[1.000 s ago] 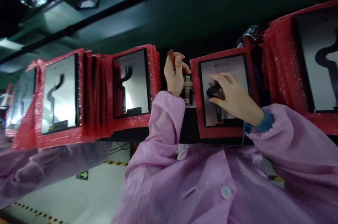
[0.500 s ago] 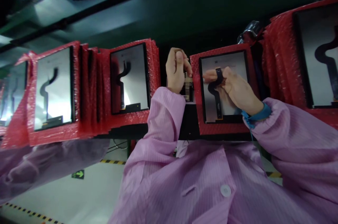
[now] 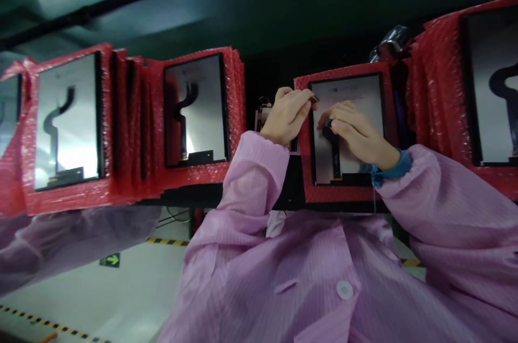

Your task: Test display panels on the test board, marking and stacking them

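Observation:
A grey display panel [image 3: 364,100] lies on a red bubble-wrap sheet [image 3: 343,194] in front of me. A black flex cable [image 3: 335,157] runs up its back. My right hand [image 3: 358,132] is closed, fingers pinching the cable's upper end against the panel. My left hand [image 3: 285,116] is at the panel's top left corner, thumb and fingers pinched on a small brown strip [image 3: 314,98]. The two hands are almost touching. Pink sleeves cover both arms.
More panels in red bubble wrap stand in rows to the left [image 3: 194,111] [image 3: 67,122] and to the right [image 3: 489,89]. A small device [image 3: 263,114] sits behind my left hand. Another person's pink sleeve [image 3: 60,246] is at lower left, above the floor's striped tape [image 3: 170,242].
My left hand has moved right from the gap between the stacks to the panel's corner, still holding the strip. My right hand has gone from lying flat to pinching the cable end.

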Demonstrator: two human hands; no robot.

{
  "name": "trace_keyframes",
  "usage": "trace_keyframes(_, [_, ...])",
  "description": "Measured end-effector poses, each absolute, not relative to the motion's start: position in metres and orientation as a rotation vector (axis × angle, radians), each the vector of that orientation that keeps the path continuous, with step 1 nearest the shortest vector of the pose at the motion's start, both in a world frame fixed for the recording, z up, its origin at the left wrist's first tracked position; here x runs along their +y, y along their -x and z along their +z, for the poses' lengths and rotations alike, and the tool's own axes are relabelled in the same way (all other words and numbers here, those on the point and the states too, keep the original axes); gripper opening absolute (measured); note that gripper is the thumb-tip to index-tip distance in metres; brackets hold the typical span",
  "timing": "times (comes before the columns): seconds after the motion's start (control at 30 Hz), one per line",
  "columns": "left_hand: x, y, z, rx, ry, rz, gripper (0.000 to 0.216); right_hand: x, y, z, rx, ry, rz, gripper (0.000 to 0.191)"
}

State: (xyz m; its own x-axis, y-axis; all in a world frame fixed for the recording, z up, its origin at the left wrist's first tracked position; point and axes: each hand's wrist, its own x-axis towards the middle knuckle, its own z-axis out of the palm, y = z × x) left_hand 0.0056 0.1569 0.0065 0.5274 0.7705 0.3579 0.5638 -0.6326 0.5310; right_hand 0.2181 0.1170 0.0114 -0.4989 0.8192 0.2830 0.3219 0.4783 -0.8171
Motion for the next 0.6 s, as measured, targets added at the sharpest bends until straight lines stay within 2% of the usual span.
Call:
trace_keyframes(0.23, [0.1541, -0.0052, 0.0076, 1.219, -2.464, 0.689, 0.031, 0.1224, -0.2221, 0.0085, -2.171, 0.944, 0.726, 0.040])
trace_keyframes(0.6, [0.1492, -0.0064, 0.0128, 1.053, -2.544, 0.592, 0.024, 0.1238, -0.2223, 0.0055, -2.256, 1.002, 0.598, 0.033])
